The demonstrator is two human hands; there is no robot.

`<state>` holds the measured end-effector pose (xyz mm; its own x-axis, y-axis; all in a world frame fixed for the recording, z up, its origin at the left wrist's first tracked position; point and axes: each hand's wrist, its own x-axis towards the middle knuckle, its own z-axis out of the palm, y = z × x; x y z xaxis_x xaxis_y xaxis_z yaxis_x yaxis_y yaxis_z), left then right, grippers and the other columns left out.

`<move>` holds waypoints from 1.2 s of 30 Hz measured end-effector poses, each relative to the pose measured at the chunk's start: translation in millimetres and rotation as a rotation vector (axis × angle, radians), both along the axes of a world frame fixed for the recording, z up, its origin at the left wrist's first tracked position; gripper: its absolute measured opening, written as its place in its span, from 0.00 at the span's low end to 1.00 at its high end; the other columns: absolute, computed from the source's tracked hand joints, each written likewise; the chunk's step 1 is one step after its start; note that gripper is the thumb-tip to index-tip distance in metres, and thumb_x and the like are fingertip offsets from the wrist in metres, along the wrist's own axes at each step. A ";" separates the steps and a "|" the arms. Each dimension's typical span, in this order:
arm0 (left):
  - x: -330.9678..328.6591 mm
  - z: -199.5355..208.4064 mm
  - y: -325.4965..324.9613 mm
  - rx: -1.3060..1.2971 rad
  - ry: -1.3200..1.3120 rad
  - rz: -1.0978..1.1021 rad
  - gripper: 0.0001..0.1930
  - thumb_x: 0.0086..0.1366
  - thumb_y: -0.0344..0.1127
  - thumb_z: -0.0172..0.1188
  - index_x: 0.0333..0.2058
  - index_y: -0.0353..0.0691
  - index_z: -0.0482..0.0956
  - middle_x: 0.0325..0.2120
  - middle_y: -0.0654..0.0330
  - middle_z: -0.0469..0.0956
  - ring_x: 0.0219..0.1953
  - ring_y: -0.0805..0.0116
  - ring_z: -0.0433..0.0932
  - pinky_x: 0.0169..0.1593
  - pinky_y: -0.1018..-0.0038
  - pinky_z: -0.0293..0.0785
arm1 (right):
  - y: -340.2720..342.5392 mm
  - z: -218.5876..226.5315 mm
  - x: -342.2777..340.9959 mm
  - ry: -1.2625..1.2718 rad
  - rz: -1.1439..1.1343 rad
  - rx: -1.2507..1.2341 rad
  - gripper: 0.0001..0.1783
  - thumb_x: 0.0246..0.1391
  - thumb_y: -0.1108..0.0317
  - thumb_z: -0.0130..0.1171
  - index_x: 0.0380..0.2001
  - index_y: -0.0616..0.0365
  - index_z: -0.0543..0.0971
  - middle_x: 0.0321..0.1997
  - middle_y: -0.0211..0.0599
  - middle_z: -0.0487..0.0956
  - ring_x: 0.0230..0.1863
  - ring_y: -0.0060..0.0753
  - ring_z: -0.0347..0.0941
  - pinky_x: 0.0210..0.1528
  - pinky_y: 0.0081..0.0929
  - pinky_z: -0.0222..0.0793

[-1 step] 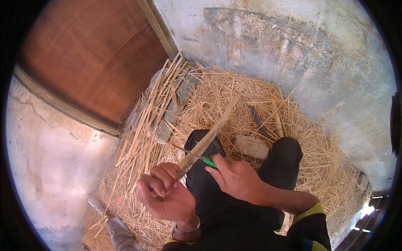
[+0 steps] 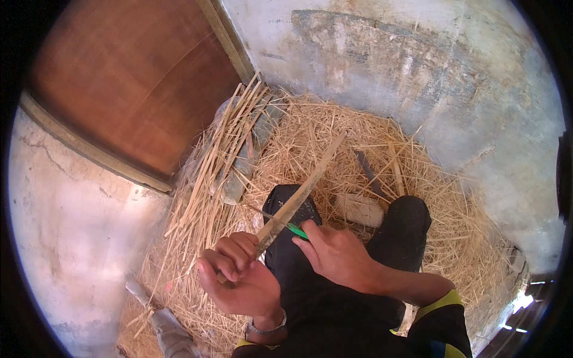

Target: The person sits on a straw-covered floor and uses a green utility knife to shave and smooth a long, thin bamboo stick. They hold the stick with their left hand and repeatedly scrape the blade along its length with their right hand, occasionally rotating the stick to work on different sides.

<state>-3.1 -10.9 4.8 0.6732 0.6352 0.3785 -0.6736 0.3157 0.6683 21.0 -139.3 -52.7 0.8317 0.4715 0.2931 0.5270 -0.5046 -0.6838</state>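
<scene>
Seen from above, a seated person works with two bare hands over their lap, a long, slightly curved bamboo strip (image 2: 304,188) slanting up and away in front of them. The left hand (image 2: 245,280), palm turned up, has its grip curled closed around the near end of the bamboo strip; the very end is hidden in the fingers. A bracelet (image 2: 267,324) circles that wrist. The right hand (image 2: 339,255), just right of the strip's lower part, has a narrow, firm grip on a green-handled knife (image 2: 298,231). The thin blade lies crosswise to the strip and sticks out on its left side; whether it passes over or under the strip is hard to tell.

Below the strip are the person's legs in black trousers (image 2: 409,221), one knee behind it and one to its right. To the left of the strip, a loose bundle of thin split sticks (image 2: 222,149) leans across a grey, rounded object (image 2: 262,128), too covered to identify. Straw-like shavings (image 2: 310,116) spread all around the strip. Right of it, among them, lie a pale block (image 2: 359,210), a dark flat piece (image 2: 369,173) and a short light slat (image 2: 396,170). Beyond the strip's far end rises a stained, pale wall (image 2: 406,71); far to its upper left is a reddish-brown panel (image 2: 137,77) in a wooden frame.
</scene>
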 end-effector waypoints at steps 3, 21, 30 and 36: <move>-0.7 -3.1 2.5 0.074 -0.045 -0.079 0.22 0.72 0.42 0.34 0.16 0.46 0.56 0.11 0.64 0.54 0.15 0.72 0.51 0.26 0.71 0.52 | -0.8 1.5 -1.0 0.035 -0.005 -0.085 0.13 0.61 0.59 0.53 0.35 0.58 0.67 0.17 0.47 0.75 0.19 0.52 0.75 0.18 0.42 0.71; 8.6 -11.1 10.7 0.361 -0.208 -0.334 0.23 0.67 0.41 0.41 0.11 0.46 0.57 0.04 0.65 0.56 0.07 0.73 0.53 0.16 0.71 0.51 | -17.9 -8.1 0.8 -0.101 -0.054 -0.108 0.14 0.58 0.58 0.57 0.29 0.55 0.67 0.15 0.39 0.72 0.16 0.44 0.74 0.14 0.38 0.68; 10.5 -17.9 26.0 0.260 -0.219 -0.330 0.23 0.66 0.38 0.43 0.10 0.43 0.57 0.05 0.61 0.59 0.07 0.68 0.56 0.17 0.69 0.55 | -5.5 14.3 -0.5 -0.077 0.001 -0.200 0.14 0.57 0.60 0.58 0.29 0.57 0.68 0.17 0.40 0.74 0.17 0.45 0.74 0.16 0.37 0.68; 8.7 -17.0 21.3 0.257 -0.212 -0.324 0.24 0.66 0.38 0.44 0.10 0.43 0.57 0.04 0.61 0.58 0.07 0.68 0.56 0.16 0.69 0.54 | -10.4 1.6 6.0 -0.070 -0.076 -0.235 0.13 0.58 0.61 0.57 0.29 0.57 0.68 0.16 0.40 0.74 0.17 0.43 0.74 0.16 0.37 0.68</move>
<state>5.5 10.4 -12.2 0.7122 0.2723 0.6470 -0.6979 0.3744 0.6106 27.0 -149.7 -51.2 0.8492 0.4700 0.2408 0.5230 -0.6855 -0.5064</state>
